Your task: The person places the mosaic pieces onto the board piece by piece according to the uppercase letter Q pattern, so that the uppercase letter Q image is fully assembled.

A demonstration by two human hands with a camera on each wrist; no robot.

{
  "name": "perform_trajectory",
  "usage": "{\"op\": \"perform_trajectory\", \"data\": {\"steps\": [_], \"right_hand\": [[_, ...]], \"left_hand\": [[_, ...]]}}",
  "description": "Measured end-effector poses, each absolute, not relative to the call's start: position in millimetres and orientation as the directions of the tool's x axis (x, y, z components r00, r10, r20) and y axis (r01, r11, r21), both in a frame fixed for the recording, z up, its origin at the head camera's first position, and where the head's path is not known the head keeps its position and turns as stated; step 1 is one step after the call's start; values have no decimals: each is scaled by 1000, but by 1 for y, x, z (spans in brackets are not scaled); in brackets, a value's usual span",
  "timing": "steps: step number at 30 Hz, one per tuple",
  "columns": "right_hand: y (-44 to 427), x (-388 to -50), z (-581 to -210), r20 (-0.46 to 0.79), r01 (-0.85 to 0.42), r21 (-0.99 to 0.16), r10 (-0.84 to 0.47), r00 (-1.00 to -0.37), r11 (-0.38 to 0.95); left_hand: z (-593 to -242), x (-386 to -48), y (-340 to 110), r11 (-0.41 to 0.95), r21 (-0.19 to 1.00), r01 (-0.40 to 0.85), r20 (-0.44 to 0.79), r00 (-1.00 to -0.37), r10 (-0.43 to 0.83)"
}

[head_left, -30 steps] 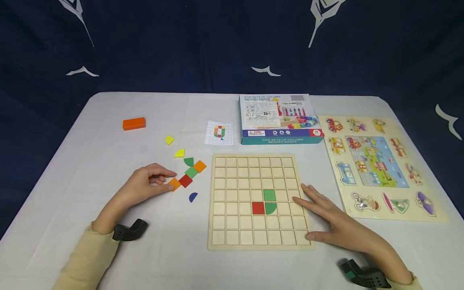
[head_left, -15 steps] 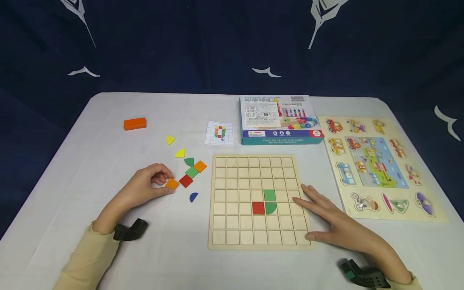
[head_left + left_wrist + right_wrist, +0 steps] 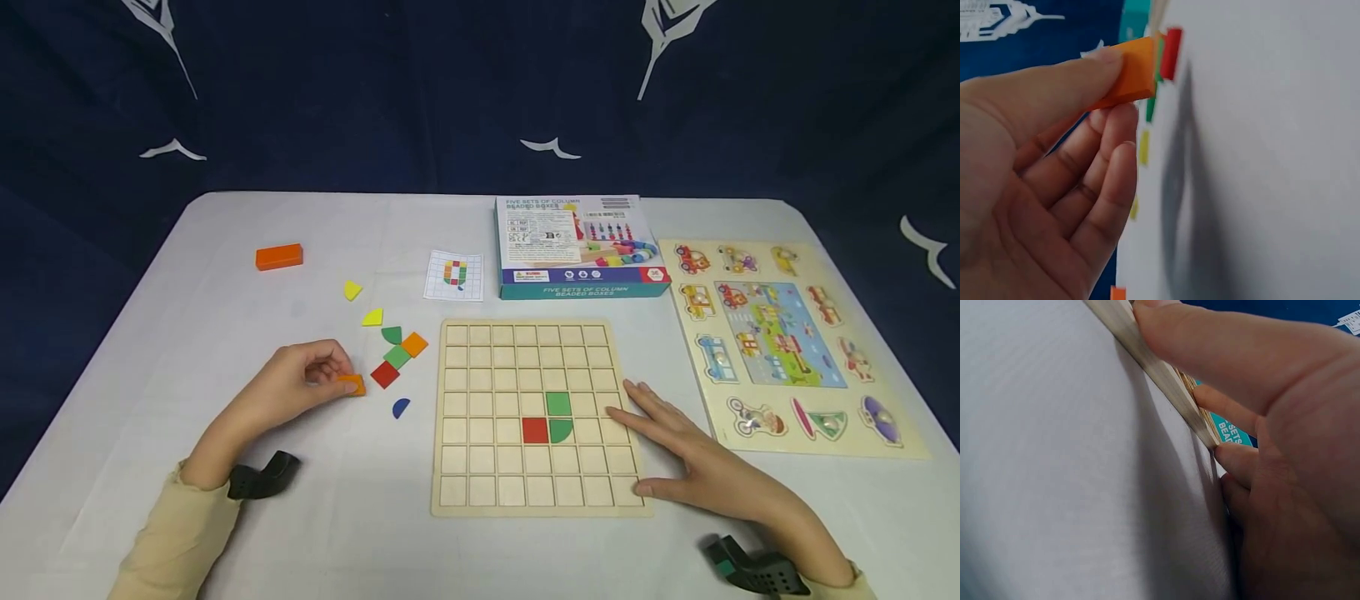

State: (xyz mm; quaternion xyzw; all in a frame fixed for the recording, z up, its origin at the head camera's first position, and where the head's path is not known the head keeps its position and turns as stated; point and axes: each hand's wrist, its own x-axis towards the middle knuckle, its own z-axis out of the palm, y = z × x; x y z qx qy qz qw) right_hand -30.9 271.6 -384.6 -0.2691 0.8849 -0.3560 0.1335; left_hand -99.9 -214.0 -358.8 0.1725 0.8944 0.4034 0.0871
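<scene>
Navy fabric (image 3: 427,92) fills the frame's top above a white tabletop (image 3: 360,492); centre-left, the left hand (image 3: 296,382) pinches an orange tile (image 3: 1140,70); lower right, the spread right hand (image 3: 693,462) touches a gridded board (image 3: 510,405).

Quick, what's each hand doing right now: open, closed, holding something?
Left hand: closed, pinching an orange tile.
Right hand: open, touching the wooden grid board.

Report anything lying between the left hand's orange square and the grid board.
The loose red square and blue half-circle lie between the orange square in the left hand and the grid board, near the direct line; both lie flat, so lifting should probably suffice.
</scene>
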Motion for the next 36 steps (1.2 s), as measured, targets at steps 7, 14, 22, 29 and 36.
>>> {"op": "perform_trajectory", "data": {"steps": [7,14,22,29,36], "right_hand": [[272,-31,-384,-37,-391,-696,-574,-818,602],[272,-30,-384,-4,-424,-696,-593,-805,580],[272,-30,-384,-28,-399,-695,-578,-816,597],[272,-29,-384,-45,-379,-705,-572,-819,599],[271,-29,-383,-44,-381,-700,-569,-821,604]], "left_hand": [[-346,-106,-187,453,871,191,-4,-918,396],[-342,-117,-135,282,948,146,-15,-867,499],[-353,-120,-87,265,954,139,-34,-829,559],[-363,-118,-70,345,925,161,-50,-847,530],[-366,-114,-61,421,889,181,-56,-869,491]]}}
